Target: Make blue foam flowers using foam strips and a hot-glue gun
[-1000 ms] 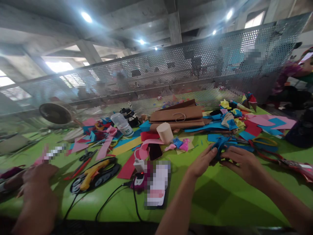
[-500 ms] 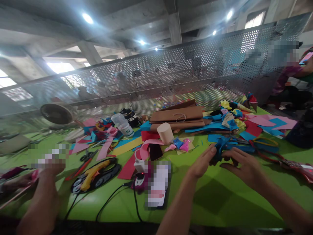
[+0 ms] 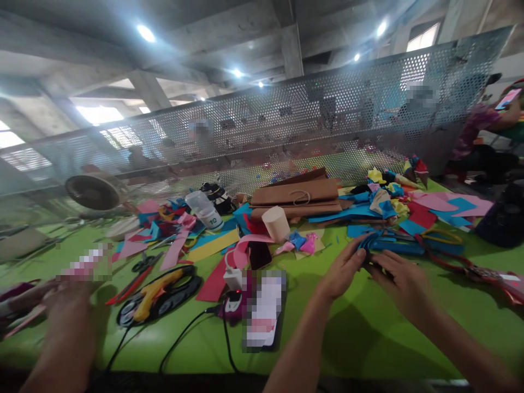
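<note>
My left hand [image 3: 344, 271] pinches a blue crumpled paper piece [image 3: 371, 240] with layered folds, its thumb pressed on the near side. My right hand [image 3: 399, 281] is closed around the lower right of the same piece, and some of its fingertips are hidden. Both hands are raised over the green table [image 3: 347, 338]. Behind them lie blue paper strips [image 3: 409, 246]. To the right of my right hand is a pair of scissors with red and yellow handles [image 3: 442, 238].
A phone [image 3: 266, 311] lies left of my forearm. Beside it are a plugged charger [image 3: 233, 278], a yellow-and-black glue gun [image 3: 158, 295] and a cream paper roll [image 3: 276, 222]. A plastic cup [image 3: 204, 210] stands among paper scraps. Another person's hands [image 3: 67, 295] are at far left.
The blue paper piece has turned, and its folds now fan upward to the right. My right fingers have closed in nearer to it. At far left the other person's hand has shifted left.
</note>
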The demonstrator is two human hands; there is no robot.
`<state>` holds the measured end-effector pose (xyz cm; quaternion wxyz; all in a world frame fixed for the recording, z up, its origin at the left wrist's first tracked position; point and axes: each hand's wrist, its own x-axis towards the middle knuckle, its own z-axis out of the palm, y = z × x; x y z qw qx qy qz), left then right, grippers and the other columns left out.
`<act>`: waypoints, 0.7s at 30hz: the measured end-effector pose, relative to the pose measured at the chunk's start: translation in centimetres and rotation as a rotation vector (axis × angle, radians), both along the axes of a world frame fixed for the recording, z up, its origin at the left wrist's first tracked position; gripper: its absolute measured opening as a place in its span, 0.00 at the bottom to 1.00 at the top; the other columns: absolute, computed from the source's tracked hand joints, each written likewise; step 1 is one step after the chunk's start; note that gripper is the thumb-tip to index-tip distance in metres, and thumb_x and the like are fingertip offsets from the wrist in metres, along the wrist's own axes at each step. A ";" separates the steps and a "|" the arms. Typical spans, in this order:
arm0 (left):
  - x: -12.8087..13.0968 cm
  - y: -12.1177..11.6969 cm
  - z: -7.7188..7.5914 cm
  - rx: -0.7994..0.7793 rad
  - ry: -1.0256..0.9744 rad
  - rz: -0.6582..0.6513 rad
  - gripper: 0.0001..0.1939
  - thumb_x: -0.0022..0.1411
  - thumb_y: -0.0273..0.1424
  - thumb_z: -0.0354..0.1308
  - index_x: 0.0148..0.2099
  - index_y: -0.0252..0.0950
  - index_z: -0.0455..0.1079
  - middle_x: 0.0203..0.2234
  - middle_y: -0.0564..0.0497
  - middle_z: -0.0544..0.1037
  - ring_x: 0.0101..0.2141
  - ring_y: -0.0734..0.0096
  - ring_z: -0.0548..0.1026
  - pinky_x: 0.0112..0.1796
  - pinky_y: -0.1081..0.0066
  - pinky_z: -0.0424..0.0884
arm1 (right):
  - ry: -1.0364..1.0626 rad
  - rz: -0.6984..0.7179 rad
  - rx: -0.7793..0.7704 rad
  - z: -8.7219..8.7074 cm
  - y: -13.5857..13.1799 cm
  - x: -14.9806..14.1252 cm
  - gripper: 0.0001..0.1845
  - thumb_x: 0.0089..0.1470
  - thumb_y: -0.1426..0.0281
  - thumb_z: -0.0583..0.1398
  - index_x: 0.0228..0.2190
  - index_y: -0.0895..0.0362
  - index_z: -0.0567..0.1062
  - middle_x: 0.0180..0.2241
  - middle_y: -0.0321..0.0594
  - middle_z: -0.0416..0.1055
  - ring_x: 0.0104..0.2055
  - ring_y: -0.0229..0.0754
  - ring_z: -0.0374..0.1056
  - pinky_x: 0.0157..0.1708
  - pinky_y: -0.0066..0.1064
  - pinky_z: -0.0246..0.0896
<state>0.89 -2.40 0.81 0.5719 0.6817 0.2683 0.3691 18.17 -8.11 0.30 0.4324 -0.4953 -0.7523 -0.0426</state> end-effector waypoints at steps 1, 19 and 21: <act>-0.1 0.0 0.1 0.003 0.007 -0.001 0.37 0.70 0.56 0.50 0.72 0.42 0.63 0.54 0.43 0.73 0.43 0.63 0.67 0.44 0.67 0.63 | 0.007 0.014 -0.014 0.0 0.0 -0.1 0.11 0.68 0.67 0.57 0.37 0.51 0.80 0.31 0.39 0.78 0.31 0.44 0.76 0.28 0.31 0.66; -0.4 0.2 -0.5 -0.161 -0.012 -0.010 0.44 0.66 0.61 0.54 0.72 0.37 0.63 0.36 0.48 0.70 0.33 0.70 0.61 0.37 0.69 0.61 | 0.112 0.166 -0.082 0.2 0.1 0.8 0.08 0.67 0.70 0.59 0.39 0.51 0.80 0.29 0.36 0.75 0.28 0.40 0.73 0.28 0.28 0.66; -0.4 0.3 -0.6 -0.158 -0.016 -0.018 0.44 0.65 0.61 0.55 0.72 0.37 0.64 0.36 0.48 0.71 0.32 0.70 0.61 0.38 0.68 0.62 | 0.083 0.155 -0.034 0.2 0.0 0.7 0.09 0.67 0.71 0.59 0.39 0.51 0.80 0.29 0.36 0.75 0.29 0.40 0.73 0.28 0.29 0.66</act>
